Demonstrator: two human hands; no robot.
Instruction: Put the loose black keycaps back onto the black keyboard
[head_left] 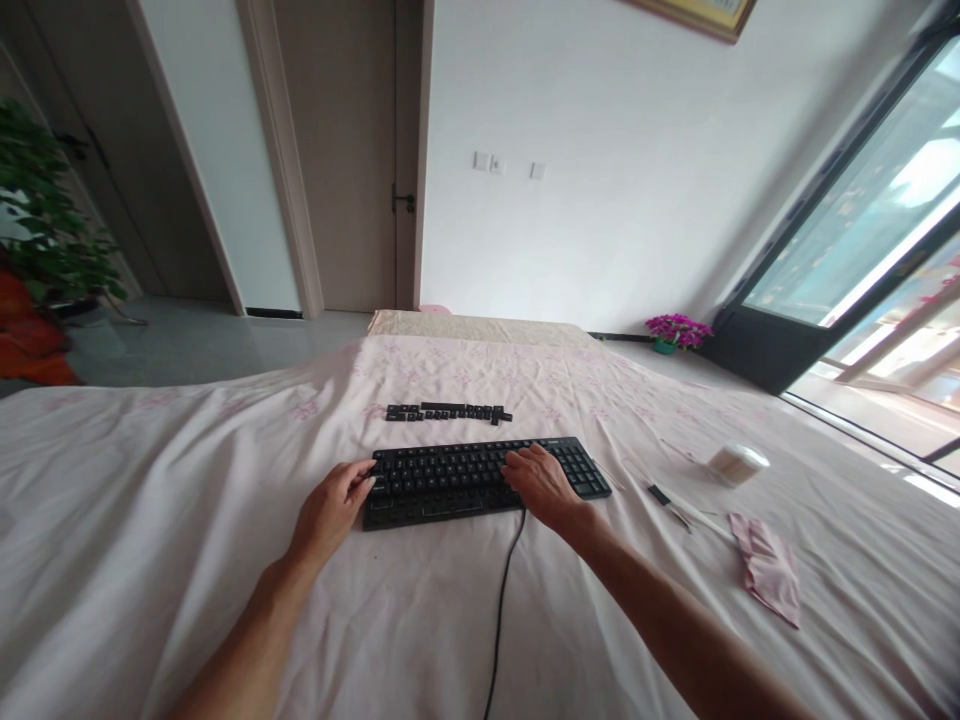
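Left hand [330, 505], loosely curled, empty, touches the keyboard [480, 480] at its left end; right hand [541, 485] rests flat on the keys. Loose keycaps [448, 411] lie beyond.

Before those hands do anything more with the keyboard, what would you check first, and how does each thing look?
1. Left hand on the keyboard: ok, its fingertips touch the left end.
2. Right hand placed: ok, it rests palm down on the keys, right of the middle.
3. Keyboard lying flat on the sheet: ok.
4. Loose keycaps out of the way: ok, lined up beyond the keyboard, apart from both hands.
5. Cable unplugged: cannot tell, it runs out of view between the arms.
6. Pink cloth and white jar within sight: ok, at the right, apart from the keyboard.
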